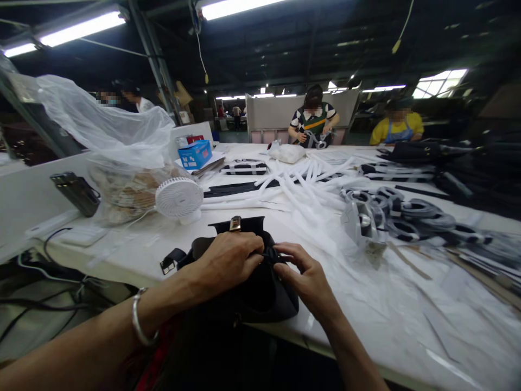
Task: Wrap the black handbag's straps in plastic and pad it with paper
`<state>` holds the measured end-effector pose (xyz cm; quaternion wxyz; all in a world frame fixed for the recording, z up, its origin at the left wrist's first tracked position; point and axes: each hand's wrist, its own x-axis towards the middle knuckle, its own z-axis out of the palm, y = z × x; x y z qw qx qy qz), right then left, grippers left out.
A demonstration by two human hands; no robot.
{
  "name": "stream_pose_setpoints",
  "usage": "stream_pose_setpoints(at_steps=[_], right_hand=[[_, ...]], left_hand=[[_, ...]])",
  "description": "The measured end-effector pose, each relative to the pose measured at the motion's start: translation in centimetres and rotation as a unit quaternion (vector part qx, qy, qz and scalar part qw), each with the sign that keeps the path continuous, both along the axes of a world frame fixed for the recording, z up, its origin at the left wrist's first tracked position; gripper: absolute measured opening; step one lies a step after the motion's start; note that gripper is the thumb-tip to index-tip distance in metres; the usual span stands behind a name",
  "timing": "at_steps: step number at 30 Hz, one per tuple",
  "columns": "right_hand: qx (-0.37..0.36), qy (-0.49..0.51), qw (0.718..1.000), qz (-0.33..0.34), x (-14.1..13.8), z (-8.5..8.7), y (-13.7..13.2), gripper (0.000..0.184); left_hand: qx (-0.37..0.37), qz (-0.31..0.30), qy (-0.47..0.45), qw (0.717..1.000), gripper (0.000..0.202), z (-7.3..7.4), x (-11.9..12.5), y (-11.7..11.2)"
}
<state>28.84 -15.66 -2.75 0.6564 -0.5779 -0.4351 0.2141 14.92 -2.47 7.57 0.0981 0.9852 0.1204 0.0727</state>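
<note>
A black handbag (280,301) lies at the near edge of the white table, its mouth open toward me. Its flap, with a gold-coloured clasp (235,223), stands up at the far side. My left hand (232,255) reaches across the bag with fingers curled on a dark part at the opening. From the right, my right hand (303,277) pinches the bag's right upper edge between thumb and fingers. The two hands are close together, and the exact piece between the fingertips is dark and hard to make out. A strap with a buckle (169,263) sticks out at the left.
A white fan (179,198) and a plastic-wrapped bundle (130,184) stand to the left, near a blue box (195,155). White foam strips (301,187) spread across the middle. Coiled grey straps (423,214) lie at right. A person (313,119) works across the table.
</note>
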Motion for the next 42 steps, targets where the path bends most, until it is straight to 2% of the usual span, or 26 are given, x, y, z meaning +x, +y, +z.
stream_pose_setpoints(at_steps=[6,15,21,26,28,31,35,38,42], right_hand=[[0.027,-0.029,0.997,-0.061,-1.2,-0.7,0.8,0.023],[0.035,-0.058,0.995,-0.075,-2.2,-1.3,1.2,0.026],[0.032,-0.074,0.994,-0.069,-2.7,-1.1,1.1,0.027],[0.029,-0.1,0.992,-0.069,-2.8,-1.2,1.1,0.029],[0.028,-0.11,0.991,-0.073,-2.8,-1.4,1.3,0.03],[0.029,-0.116,0.99,-0.081,-2.6,-1.7,1.6,0.03],[0.007,-0.138,0.987,-0.08,-2.4,-1.9,2.0,0.024],[-0.021,-0.161,0.982,-0.093,-2.3,-1.8,2.4,0.024],[-0.047,-0.188,0.977,-0.091,-2.3,-1.7,2.9,0.028]], left_hand=[[0.076,-0.001,0.051,0.996,0.008,1.3,-0.2,-0.1],[0.159,-0.031,0.088,0.983,0.008,1.1,-0.4,-0.2],[0.244,-0.086,0.127,0.958,0.009,1.5,-0.6,-0.6],[0.242,-0.144,0.163,0.946,0.014,2.5,-0.7,-1.2],[0.238,-0.137,0.178,0.945,0.013,2.6,-0.5,-1.3],[0.236,-0.082,0.168,0.954,0.01,1.9,-0.2,-0.9],[0.223,-0.051,0.165,0.959,0.011,-0.5,0.0,0.8],[0.168,-0.03,0.152,0.974,0.015,-2.1,-0.2,2.1],[0.089,0.024,0.108,0.99,0.018,-2.9,-0.4,2.9]])
